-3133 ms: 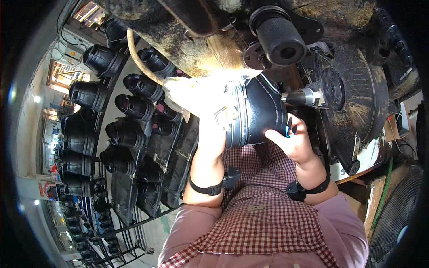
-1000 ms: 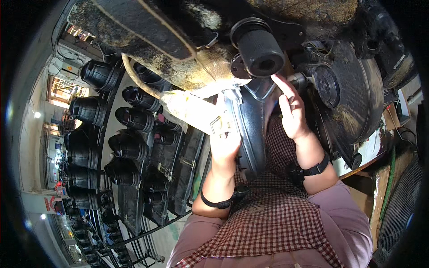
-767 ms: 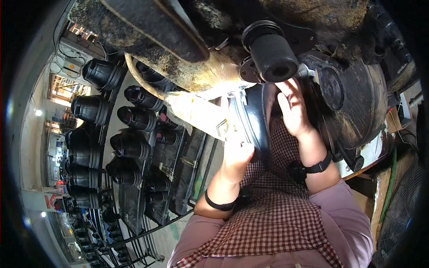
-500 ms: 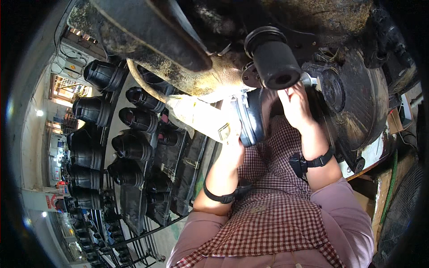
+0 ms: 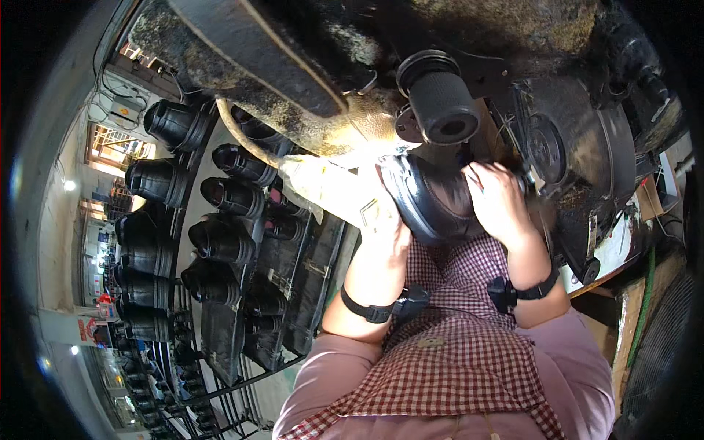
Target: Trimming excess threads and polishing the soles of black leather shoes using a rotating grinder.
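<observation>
While the shoe [image 5: 440,216] is held tilted below the knob [image 5: 444,110], the knob lies at its 12 o'clock. Take the shoe as dial centre. The left hand [image 5: 392,224], at 8 o'clock, clasps the sole [image 5: 405,194] side; glare obscures its fingertips. The right hand [image 5: 499,202], at 3 o'clock, touches the shoe's edge with bent fingers; whether it pinches that edge cannot be determined. The wheel [image 5: 579,139] is mounted at 2 o'clock, near the right hand. The apron [image 5: 455,367] is at 6 o'clock. The rack [image 5: 221,341], at 8 o'clock and well apart, carries black shoes [image 5: 231,194].
</observation>
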A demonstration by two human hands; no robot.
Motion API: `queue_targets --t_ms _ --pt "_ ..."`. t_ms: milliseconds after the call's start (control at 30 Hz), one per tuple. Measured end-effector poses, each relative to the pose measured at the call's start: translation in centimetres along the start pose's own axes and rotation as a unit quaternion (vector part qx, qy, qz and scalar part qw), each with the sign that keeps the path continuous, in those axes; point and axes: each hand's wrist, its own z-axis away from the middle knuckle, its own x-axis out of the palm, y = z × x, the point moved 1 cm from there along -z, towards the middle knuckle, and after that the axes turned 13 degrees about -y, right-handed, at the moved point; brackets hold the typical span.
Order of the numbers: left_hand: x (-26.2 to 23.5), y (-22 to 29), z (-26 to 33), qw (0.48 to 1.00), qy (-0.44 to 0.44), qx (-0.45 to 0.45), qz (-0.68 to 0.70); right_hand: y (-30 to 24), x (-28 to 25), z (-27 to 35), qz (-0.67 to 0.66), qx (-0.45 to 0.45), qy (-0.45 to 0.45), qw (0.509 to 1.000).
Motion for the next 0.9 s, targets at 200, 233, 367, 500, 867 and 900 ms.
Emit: queue_targets --t_ms 200,233,367,500,867,900 --pt "2.9 4.8 5.8 0.686 -0.117 0.261 -0.668 -3.9 -2.6 4.1 -0.017 -0.002 -0.023 1.0" --pt "2.7 5.2 5.9 0.657 -0.125 0.261 -0.696 -4.4 -3.0 4.5 -0.019 -0.017 -0.017 1.0" --pt "1.0 5.8 5.5 0.53 -0.153 0.253 -0.795 -5.6 -3.8 5.0 0.013 -0.05 -0.012 0.999" --pt "-1.6 4.2 6.3 0.549 -0.153 0.232 -0.788 -4.8 -3.4 4.2 -0.134 -0.037 -0.007 0.99" --pt "-2.1 -2.3 11.1 0.973 -0.15 0.012 -0.174 -4.8 -2.5 4.2 -0.408 -0.009 0.021 0.913" --pt "-2.2 -2.0 11.1 0.978 -0.154 -0.01 -0.143 -4.8 -2.7 4.3 -0.445 -0.002 0.019 0.895"
